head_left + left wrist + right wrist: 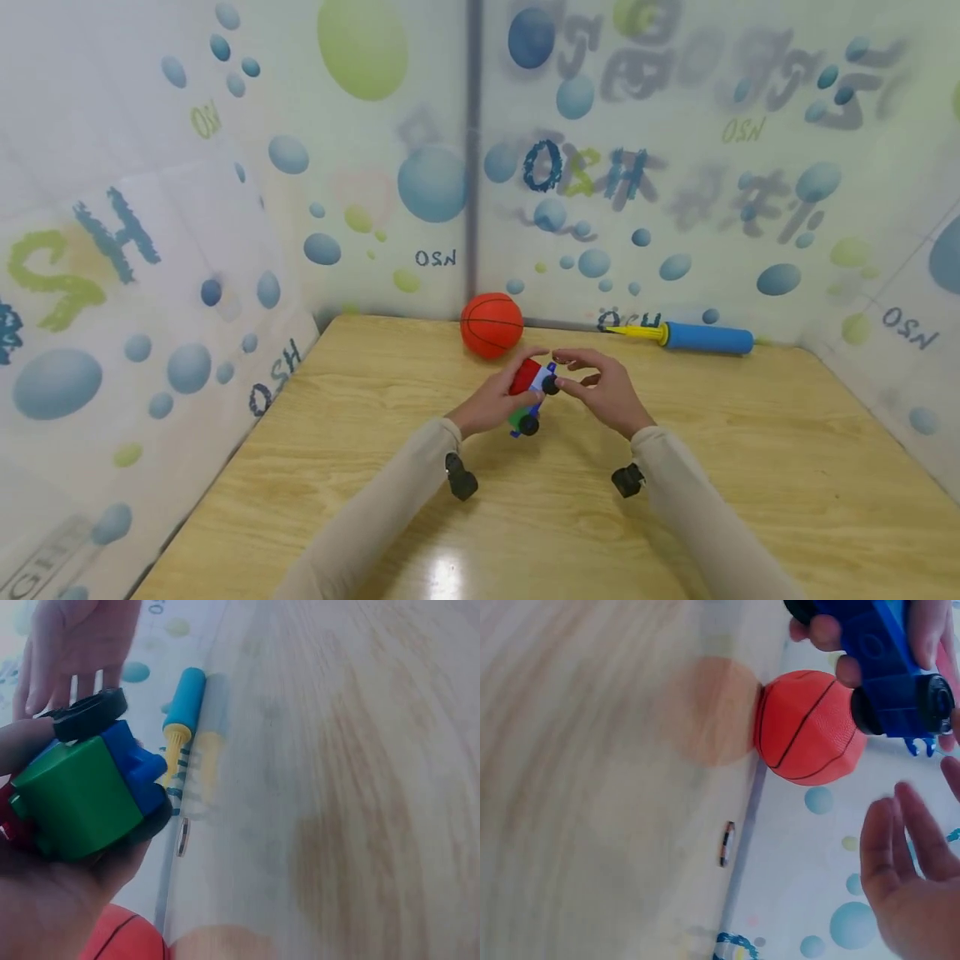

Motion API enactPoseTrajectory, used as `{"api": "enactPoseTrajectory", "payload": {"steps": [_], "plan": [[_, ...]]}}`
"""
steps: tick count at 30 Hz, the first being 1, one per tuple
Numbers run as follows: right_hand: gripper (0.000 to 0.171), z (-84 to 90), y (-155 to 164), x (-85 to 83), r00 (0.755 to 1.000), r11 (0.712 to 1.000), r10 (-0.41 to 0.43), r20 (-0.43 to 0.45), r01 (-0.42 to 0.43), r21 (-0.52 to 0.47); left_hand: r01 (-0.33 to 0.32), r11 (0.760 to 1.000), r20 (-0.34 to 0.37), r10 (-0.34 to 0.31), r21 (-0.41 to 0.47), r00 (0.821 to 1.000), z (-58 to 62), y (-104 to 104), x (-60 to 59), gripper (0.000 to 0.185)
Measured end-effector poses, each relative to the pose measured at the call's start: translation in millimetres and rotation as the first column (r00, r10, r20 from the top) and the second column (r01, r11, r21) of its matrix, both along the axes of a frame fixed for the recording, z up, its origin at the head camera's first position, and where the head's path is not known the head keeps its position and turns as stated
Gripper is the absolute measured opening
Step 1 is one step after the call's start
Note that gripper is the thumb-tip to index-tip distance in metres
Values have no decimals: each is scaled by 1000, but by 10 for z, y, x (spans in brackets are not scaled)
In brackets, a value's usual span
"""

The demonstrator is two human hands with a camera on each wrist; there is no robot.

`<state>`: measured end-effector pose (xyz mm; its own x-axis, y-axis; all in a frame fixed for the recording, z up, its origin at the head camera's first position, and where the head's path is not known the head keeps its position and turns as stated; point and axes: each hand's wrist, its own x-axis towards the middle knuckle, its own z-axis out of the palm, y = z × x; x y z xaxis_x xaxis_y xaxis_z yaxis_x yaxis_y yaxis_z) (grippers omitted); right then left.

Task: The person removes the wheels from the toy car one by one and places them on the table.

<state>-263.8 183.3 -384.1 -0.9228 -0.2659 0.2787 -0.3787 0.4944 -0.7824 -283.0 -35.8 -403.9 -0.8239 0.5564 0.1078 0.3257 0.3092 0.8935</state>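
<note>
- A pale wooden table (675,500) with a yellowish grain fills the lower half of the head view; its varnish throws back a bright patch of light near the front edge.
- The table sits in a corner: white walls (225,208) printed with blue and green bubbles and scrawled letters close it in on the left, the back and the right, with a dark vertical seam where the back panels meet.
- Above the middle of the table, the left hand (491,404) grips a toy car (531,392) built of red, blue and green blocks with black wheels; its fingers curl round the body, and the left wrist view shows the green block lying against the palm.
- The right hand (603,387) is just beside the car, fingers loosely bent towards the upper wheel; whether the fingertips touch or pinch the wheel I cannot tell. In the right wrist view its palm is spread and apart from the car.
- An orange basketball (491,325) rests at the back edge of the table against the wall, just behind the hands.
- A blue hand pump (693,336) with a yellow nozzle lies along the back wall, to the right of the ball.
- Both forearms wear beige sleeves (390,508).
</note>
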Motion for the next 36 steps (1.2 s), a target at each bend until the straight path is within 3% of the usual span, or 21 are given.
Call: {"api": "enactPoseTrajectory", "payload": {"steps": [5, 13, 17, 26, 31, 36], "plan": [[39, -71, -49, 15, 999, 997, 37, 32, -35, -64, -20, 997, 45, 17, 75, 999, -12, -45, 5, 52], [30, -96, -128, 2, 995, 985, 75, 68, -63, -162, -20, 992, 107, 7, 127, 994, -51, -24, 11, 49], [31, -103, -142, -18, 992, 982, 90, 88, -74, -173, -17, 991, 103, 3, 135, 995, -76, -11, 10, 48], [25, -73, -130, -59, 973, 951, 96, 212, -27, -308, -13, 994, 95, 3, 110, 996, -39, 43, 42, 51], [21, -55, -144, -50, 977, 955, 81, 195, -20, -297, -28, 995, 87, 19, 94, 996, -30, 62, 61, 51], [13, -68, -162, -36, 993, 974, 71, 90, -50, -220, -39, 997, 77, 34, 69, 996, -64, 80, 40, 49]]}}
